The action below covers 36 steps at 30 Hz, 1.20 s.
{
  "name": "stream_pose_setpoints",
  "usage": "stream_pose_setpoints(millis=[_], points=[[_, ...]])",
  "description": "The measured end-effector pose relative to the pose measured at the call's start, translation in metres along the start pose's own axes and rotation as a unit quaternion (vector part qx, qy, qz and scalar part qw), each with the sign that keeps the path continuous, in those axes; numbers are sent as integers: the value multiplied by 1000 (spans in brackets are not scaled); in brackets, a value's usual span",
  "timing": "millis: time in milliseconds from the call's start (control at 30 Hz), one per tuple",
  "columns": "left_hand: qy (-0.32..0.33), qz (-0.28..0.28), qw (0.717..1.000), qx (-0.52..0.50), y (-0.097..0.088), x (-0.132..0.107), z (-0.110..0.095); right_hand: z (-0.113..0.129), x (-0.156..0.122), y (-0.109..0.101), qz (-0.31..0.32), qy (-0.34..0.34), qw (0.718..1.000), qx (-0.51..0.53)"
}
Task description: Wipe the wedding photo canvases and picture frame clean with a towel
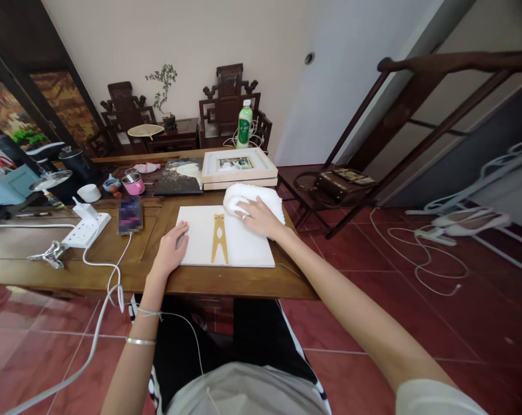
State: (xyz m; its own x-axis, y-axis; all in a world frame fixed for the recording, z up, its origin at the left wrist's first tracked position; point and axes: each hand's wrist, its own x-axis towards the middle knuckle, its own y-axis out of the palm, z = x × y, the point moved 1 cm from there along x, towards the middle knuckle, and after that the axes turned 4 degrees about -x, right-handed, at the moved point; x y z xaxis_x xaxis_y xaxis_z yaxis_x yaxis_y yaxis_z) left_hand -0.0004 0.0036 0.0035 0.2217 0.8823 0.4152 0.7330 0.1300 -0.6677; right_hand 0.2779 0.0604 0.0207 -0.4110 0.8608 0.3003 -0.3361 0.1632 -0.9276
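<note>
A white rectangular board (198, 236) lies flat near the front edge of the wooden table. On its middle rests a flat, tan, cat-shaped piece (219, 239) with two spread legs and a small oval opening. My left hand (173, 248) rests at the board's left edge, fingers and thumb apart; a small grey patch shows between them, too unclear to name. Over the board's far right corner is a bunched white fluffy towel (265, 195). My right hand (258, 218), with a ring on one finger, grips the near side of this towel, its fingertips partly sunk in the folds.
Behind the board stand a shallow pale box (241, 180), a dark panel (178, 178) and a green bottle (244, 127). Leftward are a phone (130, 216), a pink cup (133, 183) and a power strip (87, 229) with trailing cables. A wooden chair (343, 190) stands right.
</note>
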Motion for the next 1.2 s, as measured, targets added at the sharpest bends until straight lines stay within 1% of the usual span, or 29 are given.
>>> stream_pose_setpoints(millis=[33,100,267,333,367,400,467,533,600,700,767,800,833,900,967,1100,1167,1200], points=[[0,-2,1000,1,0,0,0,6,-5,-1,-2,-6,1000,-2],[0,-4,1000,2,0,0,0,22,-28,-4,-3,-24,1000,-3],[3,-3,1000,2,2,1,3,70,-117,-23,9,-93,995,33],[2,-3,1000,1,2,1,3,81,-140,-31,12,-113,992,47],[2,-3,1000,0,2,1,4,82,-145,-34,13,-121,991,51],[3,-3,1000,-1,2,1,4,81,-146,-36,15,-126,990,54],[4,-3,1000,-2,2,1,3,72,-134,-35,20,-129,990,56],[3,2,1000,1,1,1,3,55,-109,-28,25,-120,991,56],[3,5,1000,5,1,1,3,36,-77,-19,24,-107,993,49],[4,6,1000,10,0,2,4,12,-32,-7,10,-65,998,21],[4,6,1000,10,0,2,5,4,-15,-1,-1,-42,999,1],[4,6,1000,9,0,2,5,4,-12,0,-6,-37,999,-9],[3,7,1000,8,0,2,5,5,-14,0,-10,-37,999,-17],[2,6,1000,6,0,2,4,15,-28,-2,-14,-46,999,-24],[0,6,1000,6,-1,1,3,30,-55,-7,-11,-66,998,-14],[-2,3,1000,5,0,1,1,67,-120,-25,-3,-117,993,23],[0,2,1000,1,0,1,0,78,-143,-33,7,-137,990,36],[0,1,1000,0,0,1,0,80,-149,-35,14,-146,988,40]])
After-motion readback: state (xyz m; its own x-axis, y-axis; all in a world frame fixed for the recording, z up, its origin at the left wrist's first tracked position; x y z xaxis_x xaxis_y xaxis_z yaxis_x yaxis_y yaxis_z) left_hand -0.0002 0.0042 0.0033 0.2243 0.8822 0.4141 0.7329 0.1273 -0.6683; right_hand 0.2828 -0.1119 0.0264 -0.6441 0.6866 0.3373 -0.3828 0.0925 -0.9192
